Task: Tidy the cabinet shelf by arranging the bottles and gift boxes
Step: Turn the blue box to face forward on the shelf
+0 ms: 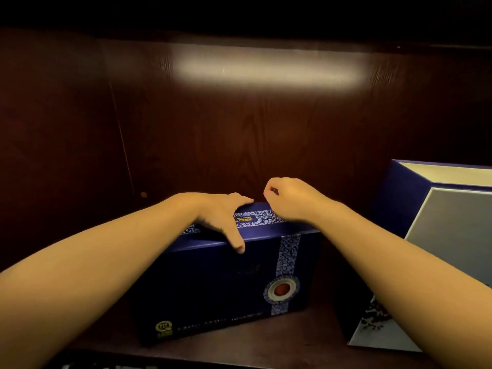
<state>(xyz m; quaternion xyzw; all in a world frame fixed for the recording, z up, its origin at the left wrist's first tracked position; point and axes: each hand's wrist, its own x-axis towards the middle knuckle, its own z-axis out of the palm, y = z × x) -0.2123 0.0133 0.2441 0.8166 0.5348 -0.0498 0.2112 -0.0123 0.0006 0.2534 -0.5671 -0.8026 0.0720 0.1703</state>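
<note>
A dark blue gift box (213,283) with a blue-and-white patterned band and a round red-centred emblem stands on the dark wooden shelf (239,344), turned slightly askew. My left hand (223,217) lies flat across its top, fingers over the far edge and thumb down the front face. My right hand (290,198) rests on the top's far right corner with fingers curled; I cannot see anything pinched in it. A second gift box (447,222), blue with white and grey faces, stands to the right, partly hidden by my right forearm. No bottles show.
The cabinet's dark wood back panel (239,129) rises right behind the blue box, with a bright light reflection near its top. A vertical seam (122,145) runs down the panel at the left. Shelf floor shows left of the blue box.
</note>
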